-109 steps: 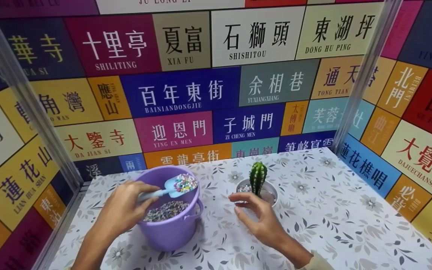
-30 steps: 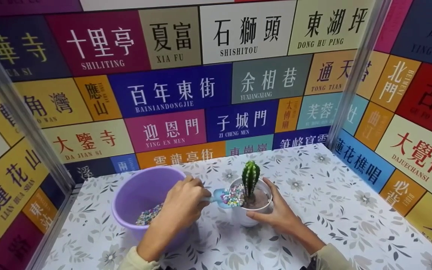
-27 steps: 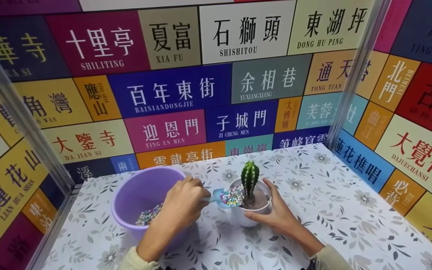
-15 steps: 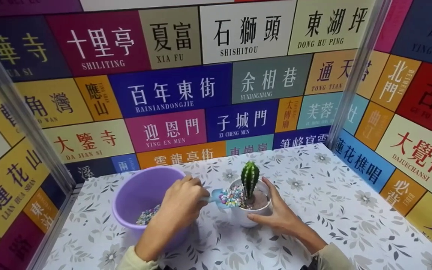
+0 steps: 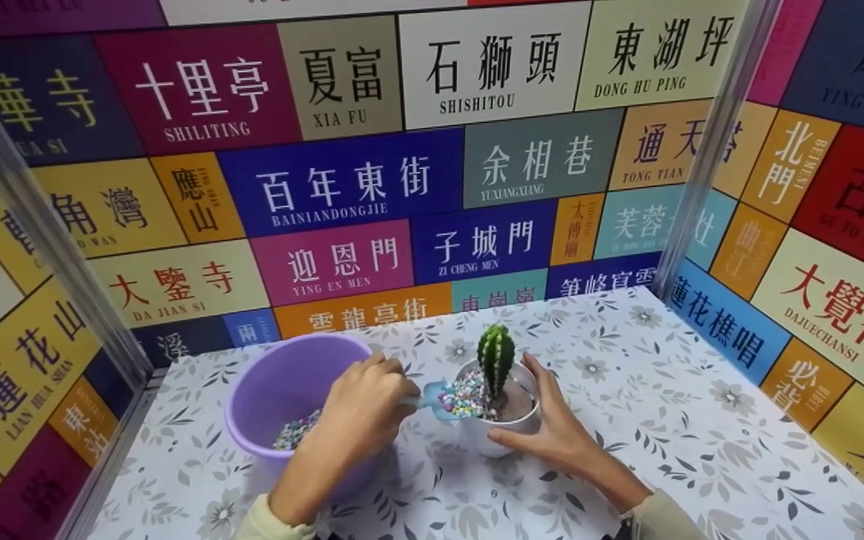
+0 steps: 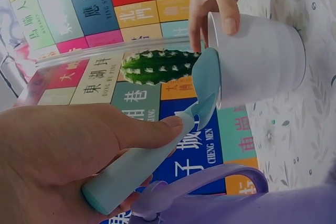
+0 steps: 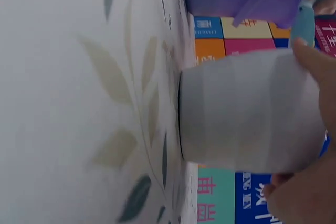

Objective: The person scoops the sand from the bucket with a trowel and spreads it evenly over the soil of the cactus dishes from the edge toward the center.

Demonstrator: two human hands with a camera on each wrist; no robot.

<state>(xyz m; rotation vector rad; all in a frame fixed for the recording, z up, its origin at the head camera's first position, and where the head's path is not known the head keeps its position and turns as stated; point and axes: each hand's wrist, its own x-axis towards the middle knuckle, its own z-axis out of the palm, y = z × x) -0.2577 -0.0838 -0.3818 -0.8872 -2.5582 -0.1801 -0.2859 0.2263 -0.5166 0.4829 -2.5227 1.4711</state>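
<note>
Above the worktop [image 5: 717, 450], the scoop [image 6: 206, 81] is gripped by its handle in the left hand [image 5: 368, 405], thumb laid along it; the pot [image 6: 260, 66] is held in the right hand [image 5: 559, 431], thumb on its near side, fingers beyond. The scoop should be light and stiff, best taken by that handle and kept level, since the loose grains [image 5: 466, 394] heaped on it could easily be spilled. Upright on the worktop, the pot is judged light and smooth, perhaps slippery, and safest gripped by its wall, clear of the spiny cactus [image 5: 496, 356]. Whether the pot's rim is touched by the scoop cannot be told. The bucket [image 5: 282, 375] is partly hidden by the left arm [image 5: 312, 472], and its contents with it. Farther back, the outermost signs [image 5: 342, 180] are cut off.
</note>
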